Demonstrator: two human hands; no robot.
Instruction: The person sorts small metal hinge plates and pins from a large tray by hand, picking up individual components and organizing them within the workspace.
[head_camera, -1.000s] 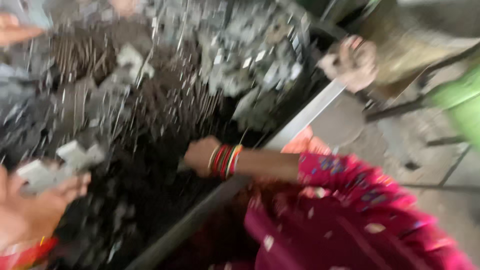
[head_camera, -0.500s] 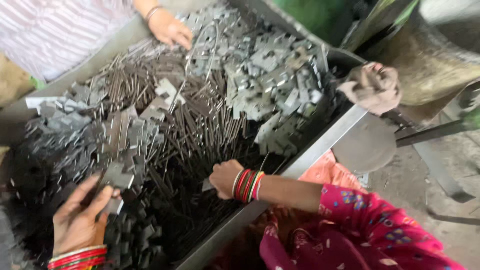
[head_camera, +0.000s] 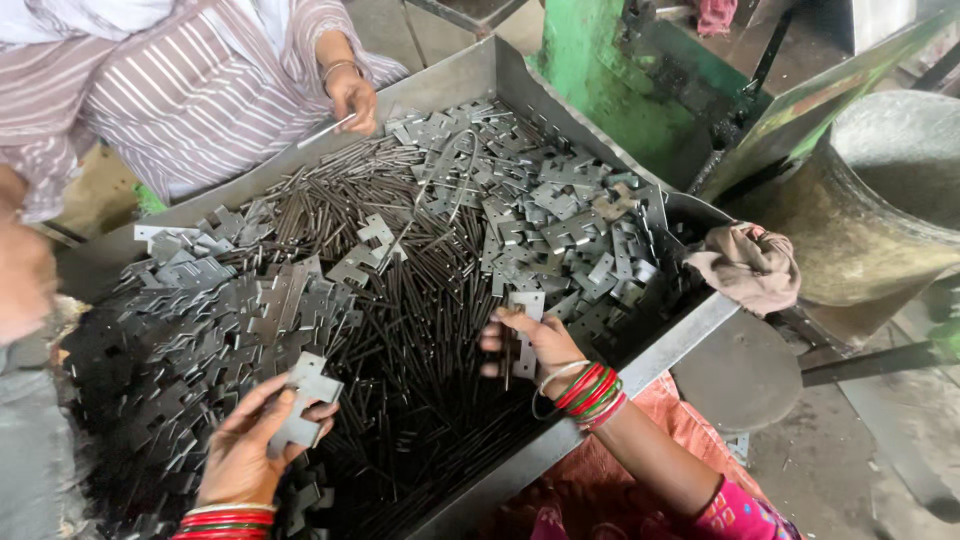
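Two hands sort stamped parts in a large grey sheet-metal tray (head_camera: 640, 365).

The left hand (head_camera: 245, 445), at 7 o'clock, is closed around a flat grey notched metal plate (head_camera: 300, 400). The right hand (head_camera: 530, 345), at 5 o'clock, pinches a thin dark metal rod (head_camera: 507, 365) against a second flat grey plate (head_camera: 527, 320). Loose dark rods (head_camera: 400, 310) fill the centre; another person's hand (head_camera: 352, 98) works at 11 o'clock.

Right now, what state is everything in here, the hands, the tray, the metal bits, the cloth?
Left hand: gripping a flat notched plate.
Right hand: holding a plate and a thin rod.
Metal tray: heaped with loose plates and dark rods.
Cloth: crumpled on the tray's corner.
Co-worker's hand: holding a rod.
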